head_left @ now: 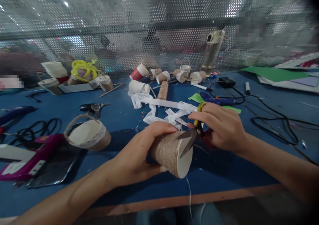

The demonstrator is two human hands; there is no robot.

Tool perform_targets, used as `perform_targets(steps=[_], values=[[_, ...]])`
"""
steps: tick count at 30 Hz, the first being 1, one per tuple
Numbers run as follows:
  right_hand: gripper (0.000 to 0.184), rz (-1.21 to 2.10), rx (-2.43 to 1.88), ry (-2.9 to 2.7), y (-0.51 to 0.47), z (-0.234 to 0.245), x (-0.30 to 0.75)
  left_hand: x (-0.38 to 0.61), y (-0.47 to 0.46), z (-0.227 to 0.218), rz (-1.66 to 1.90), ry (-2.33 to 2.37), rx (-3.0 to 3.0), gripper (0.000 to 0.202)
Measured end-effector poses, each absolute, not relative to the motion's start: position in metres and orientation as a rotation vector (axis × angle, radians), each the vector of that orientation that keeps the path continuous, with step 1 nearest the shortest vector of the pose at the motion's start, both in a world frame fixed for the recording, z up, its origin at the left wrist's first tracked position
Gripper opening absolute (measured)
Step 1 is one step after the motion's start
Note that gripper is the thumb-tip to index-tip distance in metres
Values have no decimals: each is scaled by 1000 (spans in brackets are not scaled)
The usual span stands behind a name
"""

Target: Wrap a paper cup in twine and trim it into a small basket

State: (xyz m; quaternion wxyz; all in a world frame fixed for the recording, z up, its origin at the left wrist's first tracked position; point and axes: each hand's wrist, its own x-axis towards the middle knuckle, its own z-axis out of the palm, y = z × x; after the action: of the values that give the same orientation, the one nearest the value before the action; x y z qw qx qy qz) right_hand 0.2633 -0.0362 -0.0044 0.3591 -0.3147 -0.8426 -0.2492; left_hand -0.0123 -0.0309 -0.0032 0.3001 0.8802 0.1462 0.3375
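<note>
One twine-wrapped cup (164, 153) held in left hand (137, 152), thumb on top, near front edge of worktop (224, 182). Cup's long way runs left to right, white end (184, 163) nearer right hand (221, 127). Right hand grips scissors (198, 130), blades apart, just at that end.

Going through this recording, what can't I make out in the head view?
Head view:
- Far end of the twine-wrapped cup: covered by the left hand.
- Some left fingertips: hidden behind that cup.
- Part of the handles of the scissors: covered by the right hand.
- Rest of the blue tool: cut off by the left edge.
- Things beyond the perforated panel: blurred and screened by it.
</note>
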Motion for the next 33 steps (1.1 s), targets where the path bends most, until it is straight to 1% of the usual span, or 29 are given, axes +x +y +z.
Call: perform_targets(steps=[8, 19, 29, 33], values=[[23, -753, -810, -2135, -35, -4, 266, -14, -31, -4, 860, 392, 2390, 73], [28, -753, -789, -2117, -35, -5, 267, -15, -33, -3, 783, 389, 2391, 74], [18, -752, -776, -2100, -37, -3, 262, -12, -35, -1, 796, 372, 2349, 71], [12, -795, -791, -2103, -38, -2, 261, -13, -35, -3, 775, 377, 2322, 75]])
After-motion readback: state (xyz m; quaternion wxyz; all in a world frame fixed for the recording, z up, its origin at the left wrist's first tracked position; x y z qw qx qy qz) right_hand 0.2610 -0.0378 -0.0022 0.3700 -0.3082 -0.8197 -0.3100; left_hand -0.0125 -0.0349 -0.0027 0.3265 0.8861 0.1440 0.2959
